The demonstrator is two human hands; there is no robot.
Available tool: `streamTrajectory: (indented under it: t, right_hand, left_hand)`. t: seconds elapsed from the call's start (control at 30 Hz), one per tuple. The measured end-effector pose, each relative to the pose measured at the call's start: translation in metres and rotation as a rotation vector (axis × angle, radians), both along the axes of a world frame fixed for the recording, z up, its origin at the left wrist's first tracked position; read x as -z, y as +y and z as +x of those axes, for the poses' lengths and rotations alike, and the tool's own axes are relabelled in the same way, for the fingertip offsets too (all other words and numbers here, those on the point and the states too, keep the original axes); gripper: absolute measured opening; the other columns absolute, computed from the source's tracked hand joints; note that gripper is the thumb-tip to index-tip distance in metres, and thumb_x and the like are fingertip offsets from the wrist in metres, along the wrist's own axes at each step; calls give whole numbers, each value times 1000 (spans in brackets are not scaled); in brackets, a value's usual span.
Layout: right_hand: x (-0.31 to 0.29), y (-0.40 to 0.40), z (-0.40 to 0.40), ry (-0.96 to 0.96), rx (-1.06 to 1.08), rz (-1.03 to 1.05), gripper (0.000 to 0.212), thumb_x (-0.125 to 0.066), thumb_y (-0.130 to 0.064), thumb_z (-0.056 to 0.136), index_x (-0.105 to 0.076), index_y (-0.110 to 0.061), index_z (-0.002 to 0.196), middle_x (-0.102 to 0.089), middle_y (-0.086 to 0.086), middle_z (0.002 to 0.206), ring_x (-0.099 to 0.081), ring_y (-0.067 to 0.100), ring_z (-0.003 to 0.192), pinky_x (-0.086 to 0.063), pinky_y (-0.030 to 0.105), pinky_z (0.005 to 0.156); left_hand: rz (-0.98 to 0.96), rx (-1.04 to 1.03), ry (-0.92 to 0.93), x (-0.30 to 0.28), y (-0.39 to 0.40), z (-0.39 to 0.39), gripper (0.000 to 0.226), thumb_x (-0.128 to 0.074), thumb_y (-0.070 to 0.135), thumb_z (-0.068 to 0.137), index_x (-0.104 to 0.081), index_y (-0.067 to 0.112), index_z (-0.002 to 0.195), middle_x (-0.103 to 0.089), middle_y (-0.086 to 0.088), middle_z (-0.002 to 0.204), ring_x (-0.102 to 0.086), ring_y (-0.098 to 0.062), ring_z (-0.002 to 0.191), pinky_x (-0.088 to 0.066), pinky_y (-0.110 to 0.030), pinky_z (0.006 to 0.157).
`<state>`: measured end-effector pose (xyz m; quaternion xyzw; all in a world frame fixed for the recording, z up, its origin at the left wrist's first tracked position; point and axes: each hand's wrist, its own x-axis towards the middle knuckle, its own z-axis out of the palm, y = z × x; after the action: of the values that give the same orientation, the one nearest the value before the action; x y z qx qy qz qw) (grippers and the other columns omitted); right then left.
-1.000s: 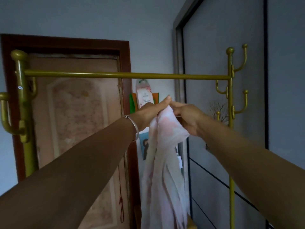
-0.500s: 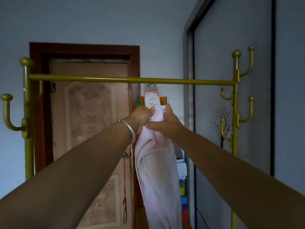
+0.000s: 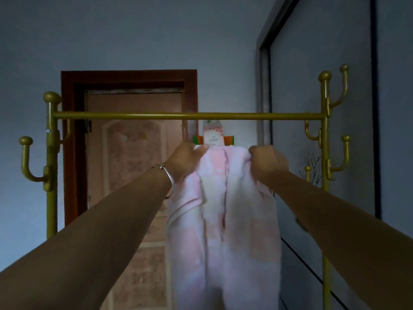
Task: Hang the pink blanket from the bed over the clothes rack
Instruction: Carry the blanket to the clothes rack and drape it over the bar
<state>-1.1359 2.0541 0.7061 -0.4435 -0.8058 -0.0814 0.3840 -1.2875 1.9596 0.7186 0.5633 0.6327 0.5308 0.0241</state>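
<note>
**Pink blanket held up beneath the gold clothes rack**

Item 1. Pink blanket [image 3: 225, 220]: soft, pale pink with lighter patches, gathered into vertical folds. Its top edge is bunched between two fists and sits below the rack's crossbar, not touching it. The rest hangs straight down out of the bottom of the view.

Item 2. Left hand [image 3: 185, 158]: fingers curled tight round the blanket's upper left corner, thumb pressed on top of the cloth. A silver bangle [image 3: 168, 179] sits on the wrist.

Item 3. Right hand [image 3: 267, 161]: closed in a fist on the blanket's upper right corner, level with the left hand and set apart from it, so the top edge spans between them.

Item 4. Clothes rack [image 3: 185, 115]: gold-painted metal; a horizontal crossbar joins two uprights with ball finials. Curved hooks branch from both uprights. The crossbar is bare above the blanket.

Item 5. Door [image 3: 134, 164]: pinkish patterned panel in a dark red-brown frame, behind the rack's left half.

Item 6. Hanging packet [image 3: 213, 134]: floral-printed, on the wall behind the rack, just under the crossbar and directly above the blanket's top edge; orange and green edges show beside it.

Item 7. Grey wardrobe panel [image 3: 297, 86]: behind the rack's right upright.
</note>
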Motion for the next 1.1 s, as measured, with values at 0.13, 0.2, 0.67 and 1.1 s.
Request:
streamTrajectory:
  t: [0.13, 0.2, 0.67, 1.1]
  right_hand:
    - [-5, -10, -11, 344, -345, -379, 30, -57, -6, 87, -57, 6, 114, -62, 24, 118, -63, 31, 95, -52, 33, 85]
    - [0, -20, -12, 476, -739, -716, 32, -51, -3, 88, -54, 9, 118, -61, 29, 115, -64, 27, 86, -56, 34, 79]
    - [2, -27, -44, 188, -477, 91, 24, -53, -14, 92, -60, -5, 113, -66, 15, 114, -61, 29, 102, -46, 28, 87]
    - [-13, -37, -39, 53, -208, 331, 32, -48, -8, 93, -45, -9, 125, -63, 16, 114, -66, 31, 93, -43, 28, 65]
  left_hand:
    - [-87, 30, 135, -3, -1, 7, 17, -74, 21, 78, -62, 16, 67, -61, 4, 62, -56, -2, 50, -44, -5, 41]
    - [-109, 32, 145, -6, 0, 8, 16, -71, 7, 78, -59, 14, 70, -58, 1, 64, -54, -6, 55, -47, -12, 46]
    - [-166, -149, 607, -12, -14, -3, 25, -43, 5, 96, -58, -3, 114, -63, -23, 118, -57, -36, 109, -44, -29, 89]
    - [-154, -454, 574, -28, -24, -14, 30, -42, -3, 91, -67, -2, 108, -67, -20, 117, -61, -33, 108, -47, -33, 88]
